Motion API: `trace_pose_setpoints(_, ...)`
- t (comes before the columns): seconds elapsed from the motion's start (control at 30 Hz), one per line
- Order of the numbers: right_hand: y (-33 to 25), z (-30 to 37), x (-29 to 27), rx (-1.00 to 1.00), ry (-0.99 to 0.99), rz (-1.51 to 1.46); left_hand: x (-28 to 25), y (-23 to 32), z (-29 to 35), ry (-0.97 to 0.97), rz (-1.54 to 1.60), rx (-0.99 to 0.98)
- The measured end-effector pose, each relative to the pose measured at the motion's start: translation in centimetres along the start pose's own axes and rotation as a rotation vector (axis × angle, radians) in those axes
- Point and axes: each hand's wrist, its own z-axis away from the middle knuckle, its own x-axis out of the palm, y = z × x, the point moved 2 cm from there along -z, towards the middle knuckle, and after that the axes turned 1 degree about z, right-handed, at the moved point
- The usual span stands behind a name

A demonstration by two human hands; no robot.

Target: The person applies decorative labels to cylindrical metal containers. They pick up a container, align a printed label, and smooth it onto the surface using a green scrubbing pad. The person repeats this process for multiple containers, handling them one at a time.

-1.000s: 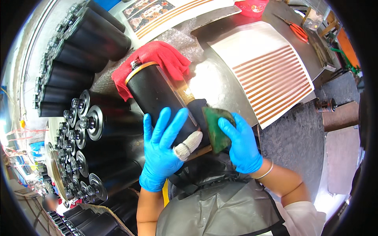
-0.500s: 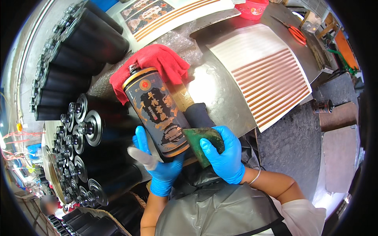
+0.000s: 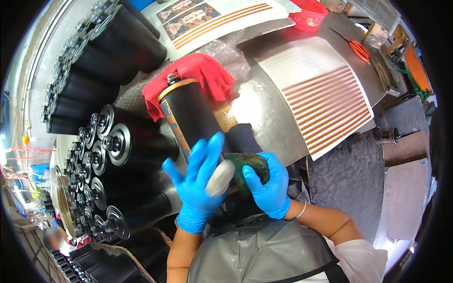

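A black cylindrical bottle with gold bands lies tilted across a metal table, its neck end against a red cloth. Mostly plain black surface shows, with a strip of patterned decoration along its left side. My left hand, in a blue glove with a pale cover on one finger, is open over the bottle's near end, its fingers spread and slightly blurred. In a blue glove too, my right hand grips a green flat scraper beside that end. A dark folded cloth lies to the bottle's right.
Many black bottles crowd the left side. A striped decal sheet lies right of centre, with red-handled scissors beyond it. At the back are a patterned sheet and a pink basin. A small can sits far right.
The bottle has turned, so its printed front has rolled out of sight to the left and plain black shows. My left hand has moved up and over from beneath its near end.
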Motion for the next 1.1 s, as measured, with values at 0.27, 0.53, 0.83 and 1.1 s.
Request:
trace_pose_setpoints(0.27, -0.3, -0.1, 0.2, -0.036, -0.025, 0.004, 4.3, -1.3, 4.5, 0.557, 0.812, -0.558)
trace_pose_setpoints(0.53, -0.3, 0.0, 0.1, -0.046, -0.021, 0.032, 3.3, -1.8, 3.2, 0.312, 0.59, -0.272)
trace_pose_setpoints(0.83, -1.7, -5.6, -1.7, 0.466, 0.025, -0.85, 1.1, -0.6, 4.7, 0.185, 0.312, -0.142)
trace_pose_setpoints(1.1, -11.7, -21.7, 6.9, -0.325, -0.834, 0.488, -0.4, 1.1, 9.8, 0.362, 1.308, -0.82)
